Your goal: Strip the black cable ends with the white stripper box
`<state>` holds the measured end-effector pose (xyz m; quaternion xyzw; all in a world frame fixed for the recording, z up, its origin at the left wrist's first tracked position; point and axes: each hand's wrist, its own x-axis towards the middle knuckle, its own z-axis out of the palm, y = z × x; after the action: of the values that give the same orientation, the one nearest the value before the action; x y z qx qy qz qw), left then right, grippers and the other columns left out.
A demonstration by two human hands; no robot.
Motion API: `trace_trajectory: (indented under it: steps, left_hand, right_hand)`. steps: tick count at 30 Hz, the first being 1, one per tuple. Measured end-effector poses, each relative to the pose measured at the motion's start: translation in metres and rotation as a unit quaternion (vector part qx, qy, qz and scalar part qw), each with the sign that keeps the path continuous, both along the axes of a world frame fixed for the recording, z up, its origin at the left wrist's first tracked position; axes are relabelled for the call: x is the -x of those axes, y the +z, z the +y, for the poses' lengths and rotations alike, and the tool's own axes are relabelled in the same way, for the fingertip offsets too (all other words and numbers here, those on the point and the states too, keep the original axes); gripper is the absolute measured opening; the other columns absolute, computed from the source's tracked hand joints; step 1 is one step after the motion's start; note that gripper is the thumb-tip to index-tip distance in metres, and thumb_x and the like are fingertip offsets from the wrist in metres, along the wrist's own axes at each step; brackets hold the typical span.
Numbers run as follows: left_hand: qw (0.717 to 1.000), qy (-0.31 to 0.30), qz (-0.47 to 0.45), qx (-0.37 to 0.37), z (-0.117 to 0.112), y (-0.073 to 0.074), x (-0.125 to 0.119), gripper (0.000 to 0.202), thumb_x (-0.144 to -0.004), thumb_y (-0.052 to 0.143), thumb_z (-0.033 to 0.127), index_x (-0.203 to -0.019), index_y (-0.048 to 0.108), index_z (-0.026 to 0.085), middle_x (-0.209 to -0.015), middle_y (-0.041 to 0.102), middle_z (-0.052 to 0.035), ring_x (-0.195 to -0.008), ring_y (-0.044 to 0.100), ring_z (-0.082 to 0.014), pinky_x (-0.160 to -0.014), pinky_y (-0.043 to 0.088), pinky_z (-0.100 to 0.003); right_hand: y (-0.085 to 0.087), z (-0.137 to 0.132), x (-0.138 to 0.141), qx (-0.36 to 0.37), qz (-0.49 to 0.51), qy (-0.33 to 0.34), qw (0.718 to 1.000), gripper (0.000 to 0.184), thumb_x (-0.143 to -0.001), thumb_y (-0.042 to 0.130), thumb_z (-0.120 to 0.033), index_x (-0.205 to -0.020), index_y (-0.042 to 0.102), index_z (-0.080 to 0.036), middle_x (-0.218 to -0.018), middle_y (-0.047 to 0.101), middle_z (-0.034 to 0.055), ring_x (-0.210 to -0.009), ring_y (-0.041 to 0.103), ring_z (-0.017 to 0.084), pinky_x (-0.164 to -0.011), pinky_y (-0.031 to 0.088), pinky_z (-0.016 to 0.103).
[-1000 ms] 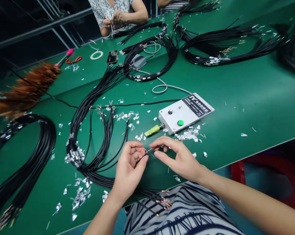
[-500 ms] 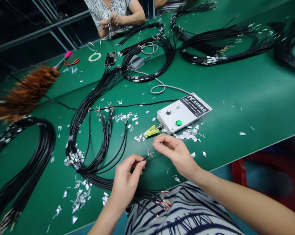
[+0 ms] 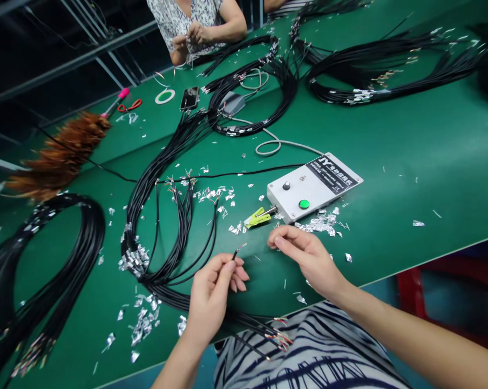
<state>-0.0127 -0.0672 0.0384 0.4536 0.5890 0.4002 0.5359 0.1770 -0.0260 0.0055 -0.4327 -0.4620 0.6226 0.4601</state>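
Note:
My left hand [image 3: 211, 289] pinches a black cable [image 3: 235, 254] between thumb and forefinger, its stripped end pointing up and to the right. The other fingers of that hand are loosely spread. To the right, my right hand [image 3: 304, 256] hovers apart from the cable with thumb and forefinger together; whatever lies between the tips is too small to make out. Just beyond stands a grey-white control box [image 3: 295, 194] with a knob and a green button. A yellow-green clip [image 3: 259, 218] sits on its metal shaft. A bundle of black cables [image 3: 169, 294] runs beneath my left hand.
Foil scraps [image 3: 144, 319] litter the green table [image 3: 390, 162]. Other coiled cable bundles [image 3: 82, 232] lie left and at the back. A feather duster [image 3: 61, 156], red scissors [image 3: 129, 106], tape roll [image 3: 165, 96] and phone [image 3: 189, 98] lie far left. Across sits a person [image 3: 195, 32] with hands together.
My right hand has drawn a little away from the cable end. My left hand's lower fingers have spread, and the cable tip now points more upward. The whole view has shifted slightly.

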Motion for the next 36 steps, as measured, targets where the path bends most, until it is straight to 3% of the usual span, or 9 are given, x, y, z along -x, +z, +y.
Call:
trace_trajectory:
  steps: [8, 13, 20, 24, 27, 31, 36]
  left_hand:
    - [1.0, 0.007, -0.025, -0.006, 0.008, 0.005, 0.005, 0.029, -0.091, 0.057, 0.041, -0.083, 0.064, 0.013, -0.063, 0.068, -0.0031, -0.054, 0.061, -0.0119, -0.054, 0.048, -0.022]
    - [1.0, -0.012, -0.011, -0.004, 0.002, 0.004, 0.003, 0.029, -0.093, 0.054, 0.039, -0.084, 0.064, 0.014, -0.065, 0.067, -0.003, -0.055, 0.06, -0.0117, -0.054, 0.047, -0.022]
    - [0.997, -0.039, 0.046, -0.04, -0.005, 0.006, 0.0, 0.026, -0.095, 0.051, 0.031, -0.082, 0.066, 0.014, -0.064, 0.064, -0.0016, -0.057, 0.058, -0.011, -0.056, 0.048, -0.021]
    - [0.997, -0.036, 0.055, -0.051, -0.008, 0.005, 0.0, 0.025, -0.095, 0.051, 0.03, -0.082, 0.066, 0.014, -0.065, 0.065, -0.0018, -0.057, 0.059, -0.0111, -0.056, 0.049, -0.021]
    - [0.998, -0.016, 0.042, -0.052, -0.012, 0.002, -0.001, 0.025, -0.096, 0.052, 0.03, -0.081, 0.065, 0.014, -0.066, 0.066, -0.0021, -0.058, 0.06, -0.0116, -0.057, 0.05, -0.022]
    - [0.998, 0.004, 0.03, -0.057, -0.015, -0.002, -0.002, 0.027, -0.097, 0.051, 0.03, -0.08, 0.065, 0.015, -0.067, 0.066, -0.0023, -0.059, 0.06, -0.0117, -0.058, 0.05, -0.022]
    - [0.997, -0.001, 0.049, -0.066, -0.017, -0.001, -0.002, 0.026, -0.097, 0.05, 0.028, -0.079, 0.064, 0.015, -0.066, 0.067, -0.0024, -0.058, 0.06, -0.0119, -0.058, 0.05, -0.022]
  right_hand:
    - [-0.003, -0.006, -0.002, -0.081, -0.086, -0.001, 0.993, 0.018, -0.094, 0.053, -0.034, -0.086, 0.065, -0.022, -0.082, 0.067, 0.0031, -0.079, 0.063, 0.017, -0.075, 0.053, 0.03]
    - [0.007, -0.006, 0.005, -0.173, -0.151, -0.018, 0.973, 0.007, -0.088, 0.059, -0.023, -0.091, 0.065, -0.022, -0.092, 0.067, 0.0039, -0.085, 0.063, 0.017, -0.076, 0.052, 0.03]
    - [0.026, -0.001, 0.027, -0.171, -0.128, 0.038, 0.976, 0.011, -0.081, 0.064, -0.021, -0.091, 0.066, -0.019, -0.087, 0.067, 0.0025, -0.076, 0.061, 0.014, -0.066, 0.048, 0.027]
    - [0.025, 0.0, 0.034, -0.125, -0.082, 0.022, 0.988, 0.004, -0.08, 0.063, -0.02, -0.079, 0.067, -0.018, -0.077, 0.068, 0.0012, -0.071, 0.061, 0.013, -0.064, 0.048, 0.026]
    - [0.021, -0.002, 0.036, -0.014, 0.014, 0.054, 0.998, 0.009, -0.077, 0.07, -0.027, -0.079, 0.069, -0.018, -0.073, 0.07, 0.0013, -0.067, 0.063, 0.014, -0.063, 0.05, 0.028]
    - [0.017, -0.006, 0.04, 0.116, 0.164, 0.102, 0.974, 0.02, -0.074, 0.076, -0.038, -0.08, 0.07, -0.02, -0.06, 0.066, -0.0028, -0.054, 0.062, 0.013, -0.059, 0.054, 0.03]
    - [0.022, -0.005, 0.04, 0.115, 0.166, 0.112, 0.973, 0.018, -0.074, 0.074, -0.036, -0.077, 0.068, -0.02, -0.057, 0.065, -0.0034, -0.053, 0.061, 0.013, -0.057, 0.052, 0.029]
